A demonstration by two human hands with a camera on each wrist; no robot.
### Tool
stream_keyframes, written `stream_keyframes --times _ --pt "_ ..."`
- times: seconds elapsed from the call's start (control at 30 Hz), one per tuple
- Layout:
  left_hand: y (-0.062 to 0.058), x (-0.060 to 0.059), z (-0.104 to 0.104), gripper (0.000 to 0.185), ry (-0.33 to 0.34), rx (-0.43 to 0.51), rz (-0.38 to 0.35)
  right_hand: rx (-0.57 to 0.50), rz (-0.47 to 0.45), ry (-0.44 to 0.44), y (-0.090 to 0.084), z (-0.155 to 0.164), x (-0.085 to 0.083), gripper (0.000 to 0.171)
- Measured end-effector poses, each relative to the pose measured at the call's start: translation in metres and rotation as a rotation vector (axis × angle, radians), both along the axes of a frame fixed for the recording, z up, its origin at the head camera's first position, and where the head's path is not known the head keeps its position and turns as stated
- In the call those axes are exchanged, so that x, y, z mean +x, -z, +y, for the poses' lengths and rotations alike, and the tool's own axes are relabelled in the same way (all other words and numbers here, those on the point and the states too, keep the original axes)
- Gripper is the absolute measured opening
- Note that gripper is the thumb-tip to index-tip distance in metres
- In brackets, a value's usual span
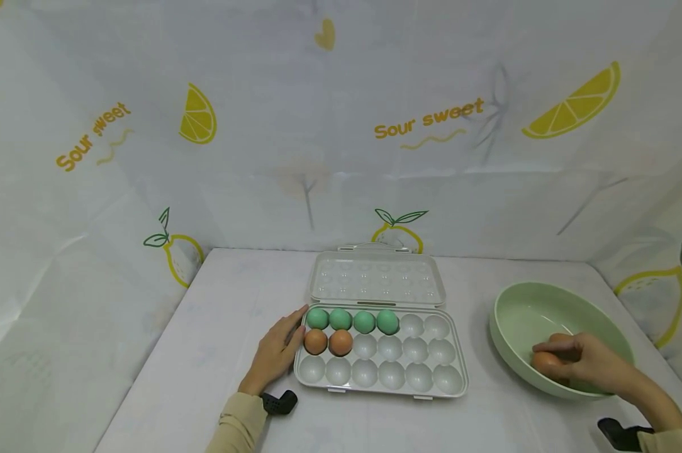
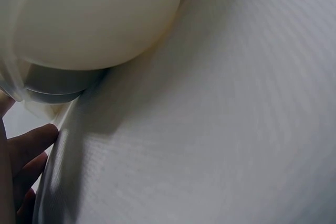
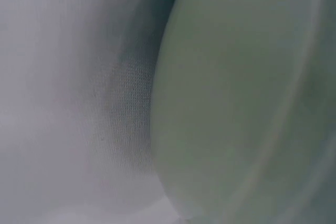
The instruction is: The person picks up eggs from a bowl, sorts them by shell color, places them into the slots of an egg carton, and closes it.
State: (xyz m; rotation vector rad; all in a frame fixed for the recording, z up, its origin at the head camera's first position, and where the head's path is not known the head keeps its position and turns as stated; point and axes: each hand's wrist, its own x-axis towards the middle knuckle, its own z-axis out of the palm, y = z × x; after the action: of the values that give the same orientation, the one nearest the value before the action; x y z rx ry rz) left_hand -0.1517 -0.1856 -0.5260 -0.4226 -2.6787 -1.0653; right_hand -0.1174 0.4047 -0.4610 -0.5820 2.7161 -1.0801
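Two hands are in play, so going left to right. The left hand (image 1: 277, 353) lies flat on the white tablecloth (image 1: 205, 352), fingers straight and relaxed, with the fingertips (image 1: 300, 313) touching the left edge of the egg tray (image 1: 397, 387). It isn't gripping anything, just resting against the tray's side. The left wrist view only shows a few fingers (image 2: 29, 148) at the bottom left next to the pale underside of the tray (image 2: 89, 19), very close up and blurry.

The tray is a whitish plastic one with three rows of round cups, and its clear lid (image 1: 377, 279) is flipped open toward the back wall. Four green eggs (image 1: 352, 320) sit in the back row, filling the four cups from the left. Two brown eggs (image 1: 328, 341) sit in the middle row, in the two leftmost cups, right by the left fingertips.

Off to the right, well apart from the tray, is a pale green bowl (image 1: 522, 308). The right hand (image 1: 592, 365) reaches into it with fingers curled around a brown egg (image 1: 547, 363), smooth and orange-brown, down by the bowl's near wall. A second brownish egg seems to peek out behind the fingers, but I can't tell for sure. The right wrist view is just the bowl's green outer wall (image 3: 236, 103) against the cloth, blurred.
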Motion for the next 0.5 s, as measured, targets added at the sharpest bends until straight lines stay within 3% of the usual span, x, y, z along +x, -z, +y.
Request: stream_keyframes --times 0.3,0.5 --pt "0.001 -0.001 0.000 0.046 -0.003 -0.012 0.004 -0.199 0.119 0.191 -0.003 -0.003 0.006 0.039" --pt "0.001 0.000 0.000 0.047 -0.003 -0.013 -0.013 -0.165 0.122 0.346 -0.010 -0.004 0.011 0.045"
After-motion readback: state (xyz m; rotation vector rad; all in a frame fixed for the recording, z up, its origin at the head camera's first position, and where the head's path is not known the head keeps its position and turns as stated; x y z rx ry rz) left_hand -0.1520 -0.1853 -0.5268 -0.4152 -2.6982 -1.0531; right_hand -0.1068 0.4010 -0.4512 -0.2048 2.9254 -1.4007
